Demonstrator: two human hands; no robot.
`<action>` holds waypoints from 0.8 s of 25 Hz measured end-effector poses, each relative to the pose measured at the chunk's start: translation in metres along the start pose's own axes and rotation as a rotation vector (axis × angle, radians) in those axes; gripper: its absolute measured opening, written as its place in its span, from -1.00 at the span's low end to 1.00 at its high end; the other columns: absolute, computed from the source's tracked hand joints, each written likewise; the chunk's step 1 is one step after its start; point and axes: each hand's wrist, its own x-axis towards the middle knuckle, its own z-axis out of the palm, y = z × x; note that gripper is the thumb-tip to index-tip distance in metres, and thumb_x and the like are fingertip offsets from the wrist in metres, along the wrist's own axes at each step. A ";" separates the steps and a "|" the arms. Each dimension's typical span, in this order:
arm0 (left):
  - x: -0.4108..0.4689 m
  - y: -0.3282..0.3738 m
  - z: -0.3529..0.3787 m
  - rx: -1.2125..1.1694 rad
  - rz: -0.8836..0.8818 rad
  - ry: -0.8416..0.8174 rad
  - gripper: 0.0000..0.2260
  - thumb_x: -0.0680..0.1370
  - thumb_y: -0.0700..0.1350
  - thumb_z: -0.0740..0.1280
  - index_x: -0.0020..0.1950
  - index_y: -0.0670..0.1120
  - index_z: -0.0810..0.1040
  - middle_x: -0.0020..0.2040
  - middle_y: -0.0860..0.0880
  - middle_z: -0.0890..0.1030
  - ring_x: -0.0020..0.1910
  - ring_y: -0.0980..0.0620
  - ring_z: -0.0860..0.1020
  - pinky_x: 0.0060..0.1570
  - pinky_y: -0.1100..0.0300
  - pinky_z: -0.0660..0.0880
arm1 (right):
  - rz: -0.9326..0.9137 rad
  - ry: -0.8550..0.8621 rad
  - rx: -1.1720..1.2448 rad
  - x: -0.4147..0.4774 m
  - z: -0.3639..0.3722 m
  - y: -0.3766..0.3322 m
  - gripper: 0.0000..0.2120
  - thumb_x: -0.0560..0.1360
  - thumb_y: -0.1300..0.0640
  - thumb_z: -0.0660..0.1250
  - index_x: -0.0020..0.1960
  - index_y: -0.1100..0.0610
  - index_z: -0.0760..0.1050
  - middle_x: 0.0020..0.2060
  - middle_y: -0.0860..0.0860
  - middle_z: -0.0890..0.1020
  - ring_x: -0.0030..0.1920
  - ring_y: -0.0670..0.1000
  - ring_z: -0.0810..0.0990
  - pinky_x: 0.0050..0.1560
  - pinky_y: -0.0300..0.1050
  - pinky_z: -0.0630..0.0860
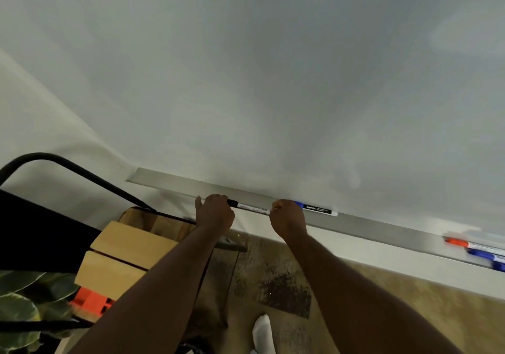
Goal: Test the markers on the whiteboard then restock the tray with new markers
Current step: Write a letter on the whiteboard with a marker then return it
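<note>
Below the whiteboard (273,80), the left grip (216,213) curls round the cap end of a black-capped marker (252,208) and the right grip (288,218) holds its other end, level along the tray (175,183). Just right lies a blue-capped marker (317,209). Near the tray's right end lie a red marker (457,243) and blue markers (483,255).

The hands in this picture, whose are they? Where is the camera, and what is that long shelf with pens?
They belong to a person wearing a camera on the head, so you see what that person sees. The left hand and the right hand each grip an end of a black marker at the tray, the metal shelf under the whiteboard. A blue marker lies on the tray beside the right hand, and more markers lie farther right.
</note>
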 end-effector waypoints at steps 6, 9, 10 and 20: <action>-0.006 0.009 0.000 -0.066 0.052 0.110 -0.70 0.48 -0.21 0.22 0.17 -0.06 0.56 0.14 0.01 0.59 0.21 0.00 0.51 0.37 -0.02 0.24 | -0.004 0.038 0.063 -0.006 -0.008 0.006 -0.68 0.49 0.21 0.23 0.17 0.09 0.63 0.12 0.02 0.67 0.16 0.07 0.61 0.11 -0.24 0.41; -0.008 0.023 -0.002 -0.076 0.099 0.122 -0.67 0.51 -0.16 0.23 0.26 -0.03 0.55 0.17 0.00 0.60 0.20 -0.02 0.53 0.29 0.01 0.28 | -0.021 0.075 0.068 -0.012 -0.020 0.010 -0.63 0.53 0.24 0.22 0.28 0.11 0.60 0.21 0.03 0.65 0.22 0.06 0.59 0.10 -0.29 0.35; -0.008 0.030 -0.003 -0.072 0.118 0.114 -0.63 0.51 -0.14 0.24 0.32 -0.02 0.52 0.22 0.00 0.59 0.24 -0.02 0.51 0.30 0.01 0.27 | -0.026 0.093 0.068 -0.013 -0.025 0.012 -0.63 0.52 0.25 0.22 0.27 0.11 0.60 0.20 0.03 0.66 0.21 0.06 0.60 0.09 -0.29 0.35; -0.014 0.115 0.014 -0.047 0.291 -0.003 -0.68 0.58 -0.03 0.24 0.33 0.02 0.51 0.22 -0.01 0.59 0.23 -0.09 0.50 0.28 0.00 0.30 | 0.087 0.298 0.035 -0.024 -0.088 0.050 -0.74 0.48 0.27 0.28 0.09 0.13 0.65 0.03 0.12 0.69 0.06 0.17 0.62 -0.02 -0.17 0.45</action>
